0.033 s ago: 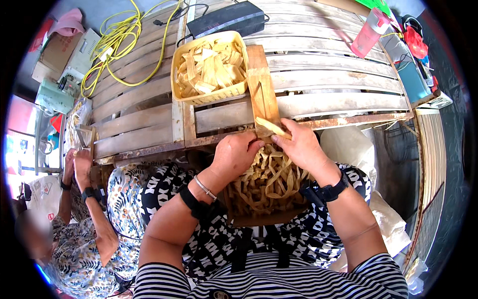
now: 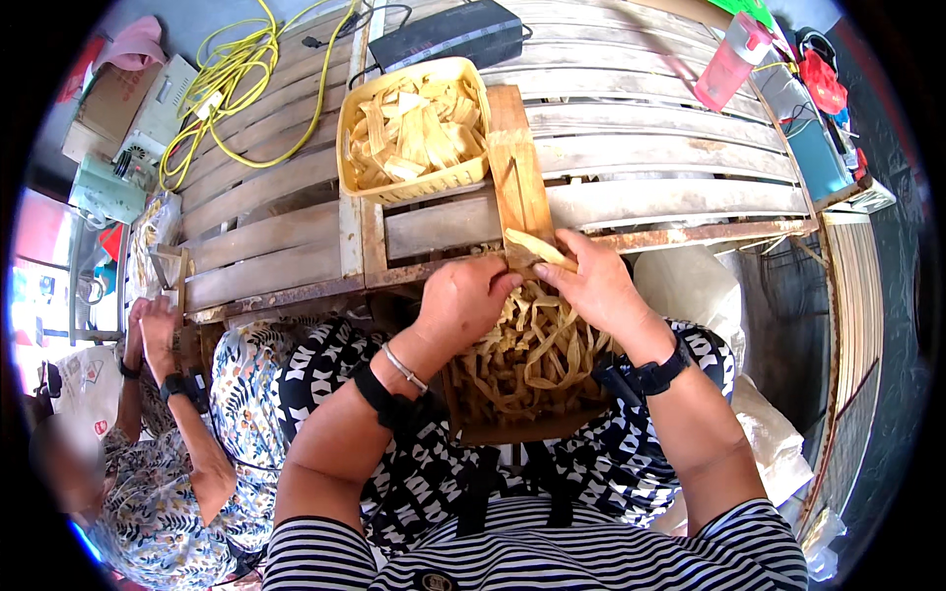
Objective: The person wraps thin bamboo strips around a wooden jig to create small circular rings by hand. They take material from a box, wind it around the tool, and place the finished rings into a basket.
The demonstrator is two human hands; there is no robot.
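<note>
My right hand (image 2: 589, 281) pinches a pale yellow dried strip (image 2: 540, 249) between thumb and fingers. The strip slants across the near end of a wooden board (image 2: 520, 187), which sticks out over the table's front edge and has a dark thin piece set along it. Close beside it, my left hand (image 2: 465, 297) is closed, thumb against fingers, at the board's end; what it grips is hidden. Below both hands, a box of tangled brownish dried strips (image 2: 537, 364) rests in my lap. Beyond the board's left side stands a yellow plastic basket (image 2: 414, 193) filled with flat, pale yellow pieces.
The slatted table (image 2: 650, 202) has a rusty metal front edge. On it are a black box-shaped device (image 2: 448, 37), a coiled yellow cable (image 2: 236, 89) and a pink bottle (image 2: 731, 67). At my left, a co-worker's hands (image 2: 156, 323) are at another wooden stand. White sacks (image 2: 690, 286) lie at right.
My hands and the strip have hardly moved. The co-worker's hands at the left have shifted slightly.
</note>
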